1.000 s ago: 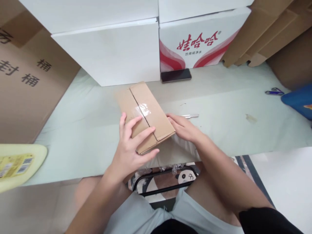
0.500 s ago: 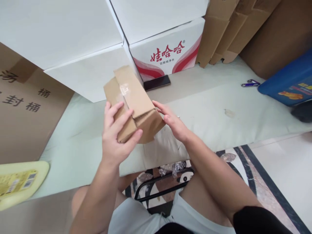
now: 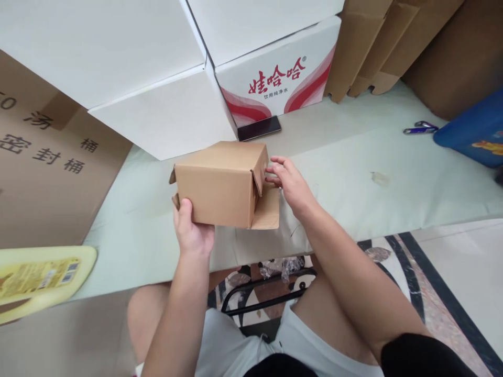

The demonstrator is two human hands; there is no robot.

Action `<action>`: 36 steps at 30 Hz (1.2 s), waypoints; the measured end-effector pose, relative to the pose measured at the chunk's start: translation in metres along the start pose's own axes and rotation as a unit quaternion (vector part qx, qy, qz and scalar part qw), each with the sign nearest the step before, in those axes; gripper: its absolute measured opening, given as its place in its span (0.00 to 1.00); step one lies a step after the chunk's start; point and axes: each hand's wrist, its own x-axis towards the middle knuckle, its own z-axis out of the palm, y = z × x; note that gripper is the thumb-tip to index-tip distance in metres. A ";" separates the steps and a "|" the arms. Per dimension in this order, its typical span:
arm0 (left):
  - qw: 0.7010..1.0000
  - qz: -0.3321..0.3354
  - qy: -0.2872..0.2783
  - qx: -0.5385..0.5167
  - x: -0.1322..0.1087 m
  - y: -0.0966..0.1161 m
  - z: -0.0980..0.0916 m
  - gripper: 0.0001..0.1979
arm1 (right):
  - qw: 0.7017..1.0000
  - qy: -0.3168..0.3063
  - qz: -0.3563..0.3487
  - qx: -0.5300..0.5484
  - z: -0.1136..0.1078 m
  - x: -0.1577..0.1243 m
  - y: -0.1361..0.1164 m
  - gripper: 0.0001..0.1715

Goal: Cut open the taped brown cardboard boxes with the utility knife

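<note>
A small brown cardboard box [image 3: 216, 193] is held in front of me over the pale green surface. My left hand [image 3: 192, 230] grips its lower left side, with the thumb on the near face and the other fingers hidden beneath. On the right end, flaps stand partly apart and one sticks out low. There my right hand [image 3: 288, 183] has its fingers bent and slightly spread at the end flap; whether the fingertips touch it is hard to tell. Small flaps also jut out at the box's left end.
White cartons [image 3: 157, 110] with a red-printed one [image 3: 281, 78] stand behind, a black phone [image 3: 259, 129] at their foot. Purple-handled items [image 3: 420, 128] lie near a blue container [image 3: 475, 125] at right. A yellow bottle [image 3: 43, 277] and a large printed carton [image 3: 51, 173] are at left.
The cardboard box has been turned over in my left hand, its taped side no longer facing up. My right hand has shifted slightly to the box's right end.
</note>
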 end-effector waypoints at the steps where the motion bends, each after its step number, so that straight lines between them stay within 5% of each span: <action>1: 0.999 -0.025 0.027 -0.037 -0.005 -0.004 -0.004 0.23 | 1.000 -0.007 0.011 -0.006 -0.002 0.002 0.001 0.30; 5: 0.998 -0.009 0.052 -0.021 -0.015 -0.014 -0.028 0.22 | 0.998 0.017 0.017 -0.065 -0.007 0.004 0.005 0.36; 10: 0.997 -0.031 -0.025 0.066 -0.024 -0.020 -0.048 0.27 | 0.994 -0.053 0.091 -0.035 -0.007 0.001 0.001 0.47; 17: 0.988 0.027 -0.099 0.114 -0.031 -0.030 -0.045 0.41 | 0.994 -0.063 -0.075 -0.055 -0.007 -0.001 0.005 0.50; 21: 0.986 0.068 -0.093 0.124 -0.023 -0.033 -0.046 0.41 | 0.988 -0.109 -0.088 -0.060 -0.009 -0.002 0.006 0.52; 27: 0.988 0.076 -0.047 0.130 -0.016 -0.022 -0.047 0.35 | 0.976 -0.215 -0.006 0.038 -0.011 -0.007 0.000 0.59; 32: 0.986 0.068 0.001 0.154 -0.017 -0.006 -0.042 0.36 | 0.983 -0.181 -0.022 0.007 -0.010 -0.007 0.002 0.54; 36: 0.988 -0.020 0.027 0.148 -0.017 0.000 -0.044 0.41 | 0.991 -0.123 -0.040 -0.029 -0.007 -0.005 0.005 0.51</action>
